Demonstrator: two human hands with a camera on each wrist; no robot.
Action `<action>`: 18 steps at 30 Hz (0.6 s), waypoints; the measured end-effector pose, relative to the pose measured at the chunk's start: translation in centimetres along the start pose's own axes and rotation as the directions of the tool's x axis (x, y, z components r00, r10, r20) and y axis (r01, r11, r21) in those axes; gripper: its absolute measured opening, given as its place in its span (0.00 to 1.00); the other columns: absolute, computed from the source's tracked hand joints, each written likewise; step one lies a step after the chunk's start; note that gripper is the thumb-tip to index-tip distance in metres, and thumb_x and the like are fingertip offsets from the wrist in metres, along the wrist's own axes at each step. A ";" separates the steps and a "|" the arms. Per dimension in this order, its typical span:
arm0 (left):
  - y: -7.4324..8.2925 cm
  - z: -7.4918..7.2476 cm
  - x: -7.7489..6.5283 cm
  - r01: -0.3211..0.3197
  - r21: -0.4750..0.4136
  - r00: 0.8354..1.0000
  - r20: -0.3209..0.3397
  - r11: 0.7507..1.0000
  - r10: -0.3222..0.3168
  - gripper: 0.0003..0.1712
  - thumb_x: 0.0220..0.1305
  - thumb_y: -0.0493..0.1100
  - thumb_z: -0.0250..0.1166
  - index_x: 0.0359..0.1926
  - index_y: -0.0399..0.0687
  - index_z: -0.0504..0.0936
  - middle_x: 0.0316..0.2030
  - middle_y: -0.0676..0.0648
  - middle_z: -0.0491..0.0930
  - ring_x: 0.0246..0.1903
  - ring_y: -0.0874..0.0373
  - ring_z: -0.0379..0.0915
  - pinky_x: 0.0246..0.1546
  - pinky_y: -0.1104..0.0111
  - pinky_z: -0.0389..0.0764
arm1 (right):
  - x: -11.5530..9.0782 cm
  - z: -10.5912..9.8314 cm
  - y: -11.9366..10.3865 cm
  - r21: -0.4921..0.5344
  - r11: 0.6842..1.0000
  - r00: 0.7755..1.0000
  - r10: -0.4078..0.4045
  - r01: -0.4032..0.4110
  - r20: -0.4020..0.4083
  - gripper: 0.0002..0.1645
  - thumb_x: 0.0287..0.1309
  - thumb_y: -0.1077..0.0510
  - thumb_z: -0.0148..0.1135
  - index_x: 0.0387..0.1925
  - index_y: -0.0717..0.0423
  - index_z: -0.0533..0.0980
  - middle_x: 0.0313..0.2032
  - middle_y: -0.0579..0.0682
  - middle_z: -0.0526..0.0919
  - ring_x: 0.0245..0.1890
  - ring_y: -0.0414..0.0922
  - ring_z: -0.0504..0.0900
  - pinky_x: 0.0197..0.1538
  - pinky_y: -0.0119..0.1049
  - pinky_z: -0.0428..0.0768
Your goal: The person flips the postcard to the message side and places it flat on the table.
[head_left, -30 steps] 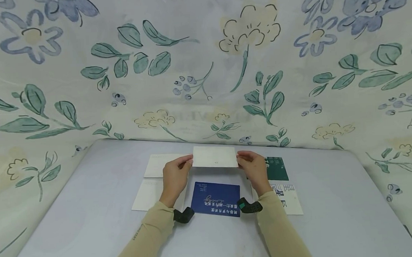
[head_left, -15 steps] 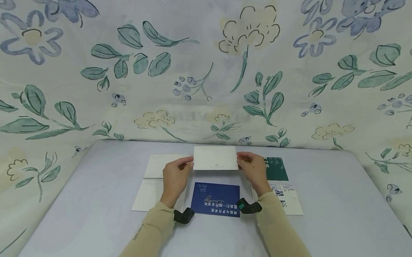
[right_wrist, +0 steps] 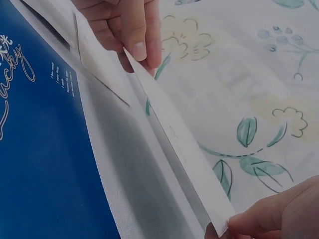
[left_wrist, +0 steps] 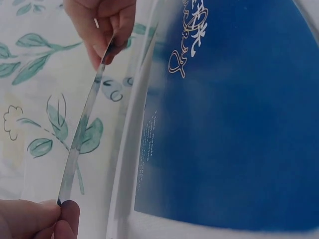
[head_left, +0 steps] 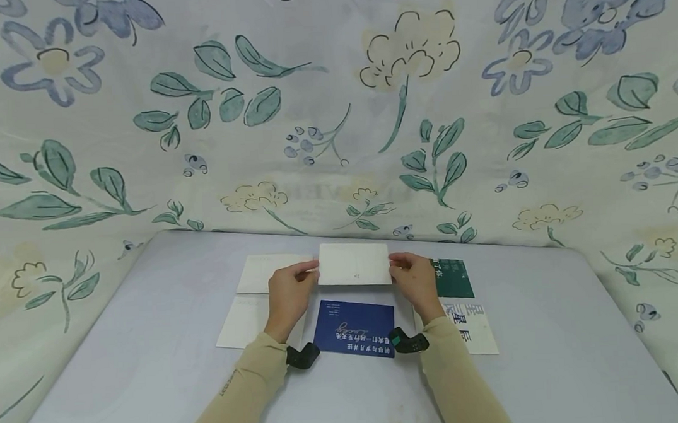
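A white card (head_left: 354, 264) is held up between both hands at the back of the table, its pale face turned toward me. My left hand (head_left: 288, 297) pinches its left edge, thumb and fingers on either side. At the opposite edge my right hand (head_left: 418, 285) pinches it the same way. In the right wrist view the white card (right_wrist: 174, 144) is seen nearly edge-on, above the tabletop. Below it a blue card (head_left: 354, 329) with white lettering lies flat between my forearms, touched by neither hand.
Two white cards, a far one (head_left: 258, 275) and a near one (head_left: 243, 321), lie at left, partly behind my left hand. At right lie a green card (head_left: 455, 278) and a white card with characters (head_left: 479, 328). A floral cloth (head_left: 334, 111) rises behind the table (head_left: 123, 347).
The white card has come slightly lower and tilted so more of its face shows. Both hands keep hold of its edges. The cards on the table have not moved.
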State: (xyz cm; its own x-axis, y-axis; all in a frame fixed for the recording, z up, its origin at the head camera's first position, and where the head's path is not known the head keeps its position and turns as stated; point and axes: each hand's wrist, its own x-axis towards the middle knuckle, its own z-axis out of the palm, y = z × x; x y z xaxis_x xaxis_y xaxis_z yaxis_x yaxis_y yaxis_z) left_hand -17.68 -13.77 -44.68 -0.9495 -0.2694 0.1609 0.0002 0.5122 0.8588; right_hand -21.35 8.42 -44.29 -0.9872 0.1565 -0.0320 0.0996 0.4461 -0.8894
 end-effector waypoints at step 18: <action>0.0 0.1 -0.1 0.015 0.035 1.000 0.027 0.999 -0.016 0.13 0.55 0.37 0.66 0.44 0.47 0.84 0.35 0.47 0.84 0.34 0.58 0.80 0.32 0.66 0.80 | -0.3 0.0 0.3 -0.084 0.996 1.000 -0.004 0.006 0.023 0.18 0.50 0.60 0.63 0.45 0.58 0.80 0.36 0.52 0.82 0.32 0.45 0.79 0.34 0.36 0.77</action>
State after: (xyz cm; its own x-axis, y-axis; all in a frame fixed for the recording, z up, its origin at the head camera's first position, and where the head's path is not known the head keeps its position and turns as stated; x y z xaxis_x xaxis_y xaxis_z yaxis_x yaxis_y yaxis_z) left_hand -17.59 -13.61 -44.77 -0.9575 -0.2556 0.1337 -0.0253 0.5362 0.8437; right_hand -21.06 8.49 -44.52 -0.9902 0.1345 -0.0390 0.1039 0.5195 -0.8482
